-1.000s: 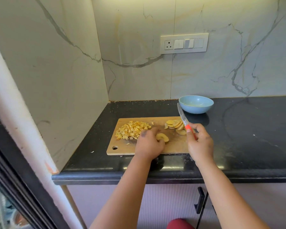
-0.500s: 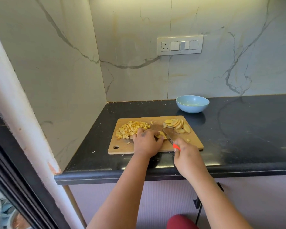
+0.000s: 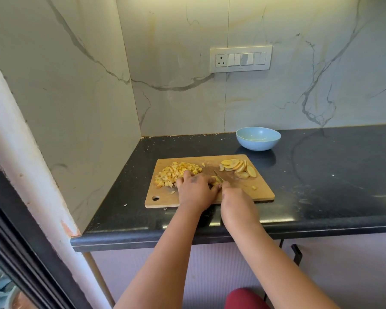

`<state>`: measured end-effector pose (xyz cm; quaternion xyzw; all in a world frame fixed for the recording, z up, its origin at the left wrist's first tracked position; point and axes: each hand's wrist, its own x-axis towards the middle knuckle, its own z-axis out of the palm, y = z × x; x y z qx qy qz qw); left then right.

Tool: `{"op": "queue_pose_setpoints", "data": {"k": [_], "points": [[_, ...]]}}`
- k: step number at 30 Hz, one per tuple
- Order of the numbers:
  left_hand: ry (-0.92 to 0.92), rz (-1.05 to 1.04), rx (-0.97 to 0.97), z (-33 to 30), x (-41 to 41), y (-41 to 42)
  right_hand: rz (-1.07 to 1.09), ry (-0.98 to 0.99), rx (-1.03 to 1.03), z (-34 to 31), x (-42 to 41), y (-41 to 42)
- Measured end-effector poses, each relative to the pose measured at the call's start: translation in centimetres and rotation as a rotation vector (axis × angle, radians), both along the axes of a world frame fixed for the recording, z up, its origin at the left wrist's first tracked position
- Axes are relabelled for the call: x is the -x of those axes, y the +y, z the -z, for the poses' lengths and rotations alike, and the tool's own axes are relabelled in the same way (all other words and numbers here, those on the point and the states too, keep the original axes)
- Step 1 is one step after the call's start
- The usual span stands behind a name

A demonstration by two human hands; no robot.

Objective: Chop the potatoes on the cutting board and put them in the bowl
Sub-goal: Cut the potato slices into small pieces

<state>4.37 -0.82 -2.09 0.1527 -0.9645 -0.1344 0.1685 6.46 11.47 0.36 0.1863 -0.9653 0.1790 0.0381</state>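
Knife (image 3: 218, 175) close to fingers on the cutting board (image 3: 262, 188)
Left hand (image 3: 195, 190) pins a potato slice (image 3: 215, 180), right hand (image 3: 237, 202) grips the knife (a slip could nick fingertips)

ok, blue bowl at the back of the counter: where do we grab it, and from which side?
Take the bowl by its rim, pinching the near-right wall from above. It stands upright and open, looks nearly empty, with bare countertop to its right. Its left front faces the cutting board and the potato slices, so coming from the right should avoid them.
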Motion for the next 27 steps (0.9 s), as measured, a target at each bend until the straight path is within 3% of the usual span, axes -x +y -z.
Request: {"op": "queue_pose_setpoints", "data": {"k": [4,11,18,22,27], "points": [[-0.006,-0.017,0.031,-0.1,-0.4,0.4,0.001,-0.058,0.056,-1.3,-0.2,1.3],[0.000,-0.008,-0.030,-0.3,-1.0,0.7,-0.028,-0.153,-0.223,-7.0,1.0,5.8],[0.084,-0.009,-0.096,0.2,-0.9,0.3,-0.003,-0.034,0.271,-2.5,0.6,6.5],[0.081,-0.014,-0.100,0.5,-0.6,0.2,0.006,0.022,0.247,0.3,0.6,4.7],[0.091,-0.025,-0.096,0.6,-0.3,0.1,0.001,-0.041,0.187,-0.9,1.1,3.4]]}}
